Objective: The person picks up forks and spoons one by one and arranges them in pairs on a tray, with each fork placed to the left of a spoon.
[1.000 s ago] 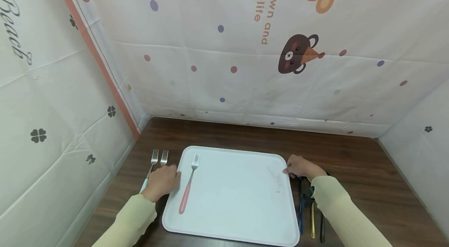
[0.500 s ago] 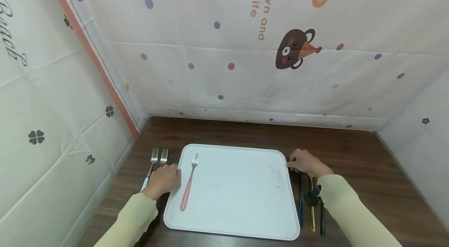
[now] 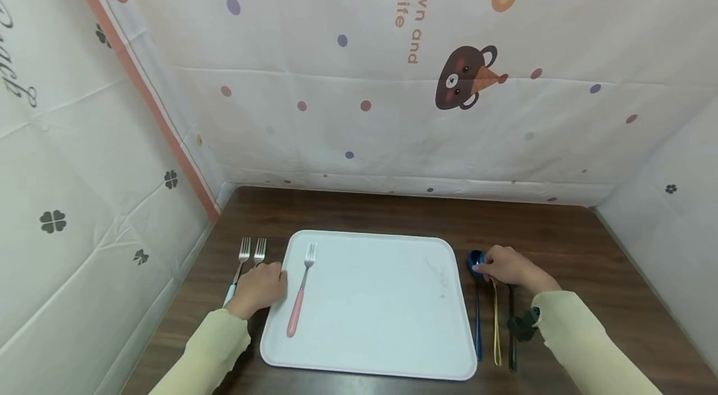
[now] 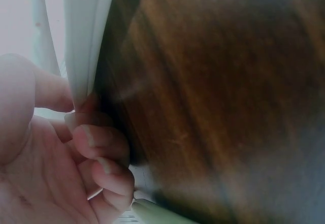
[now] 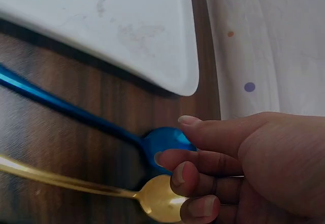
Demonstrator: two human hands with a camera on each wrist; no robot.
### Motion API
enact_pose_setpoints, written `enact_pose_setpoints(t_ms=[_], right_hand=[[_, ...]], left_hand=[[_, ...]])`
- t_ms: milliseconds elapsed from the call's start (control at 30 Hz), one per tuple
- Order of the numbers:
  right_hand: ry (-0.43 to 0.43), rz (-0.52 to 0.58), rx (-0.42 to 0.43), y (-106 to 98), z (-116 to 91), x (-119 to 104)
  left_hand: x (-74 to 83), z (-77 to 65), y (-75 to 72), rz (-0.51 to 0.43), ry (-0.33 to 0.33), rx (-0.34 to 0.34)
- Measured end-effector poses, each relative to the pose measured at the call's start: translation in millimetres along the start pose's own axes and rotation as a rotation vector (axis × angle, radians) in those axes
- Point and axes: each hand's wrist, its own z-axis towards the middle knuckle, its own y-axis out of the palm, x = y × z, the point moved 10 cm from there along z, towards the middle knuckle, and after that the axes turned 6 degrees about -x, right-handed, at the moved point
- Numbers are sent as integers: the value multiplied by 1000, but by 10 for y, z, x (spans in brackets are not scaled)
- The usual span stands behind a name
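From my head view I have a white rectangular tray with rounded corners (image 3: 381, 314) lying in the middle of a dark wood-grain counter (image 3: 348, 203). My left grip (image 3: 259, 291) is closed on the tray's left rim; the left wrist view shows the thumb against one face and the fingers behind the other.

My right grip (image 3: 512, 269) is half open, fingers loosely curled with a gap between thumb and forefinger, and I see nothing held in it. It is just right of the tray, over the bowl of a shiny metallic blue spoon (image 3: 477, 314); whether a fingertip touches that spoon, I can't tell. A gold metal spoon (image 3: 496, 326) lies next to it, its bowl partly behind my fingers in the right wrist view, then a slim black utensil (image 3: 513, 354) whose far end is hidden from me.

On the tray, near its left side, lies a silver fork with a pink handle (image 3: 300, 290). Left of the tray are a silver fork with a pale blue handle (image 3: 238, 273) and a second silver fork (image 3: 260, 250), partly covered by my left grip.
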Motion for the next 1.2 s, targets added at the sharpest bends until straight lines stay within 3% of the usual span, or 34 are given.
enact_pose_setpoints(t_ms=[433,633,800,967,1200], right_hand=[[1,11,-20,138,34,106],[-4,-10,14,197,41,134],[27,-41,36,291,50,157],[71,-95,77,246,94,151],[124,-145,68,264,178,91]], left_hand=[[-51,31,-10,-27,-17,-7],[-18,35,-41,-12,-8,-12],[1,15,-20,10,6,-17],[35,76,-42,17,11,-12],[-35,82,-20,13,4,-19]])
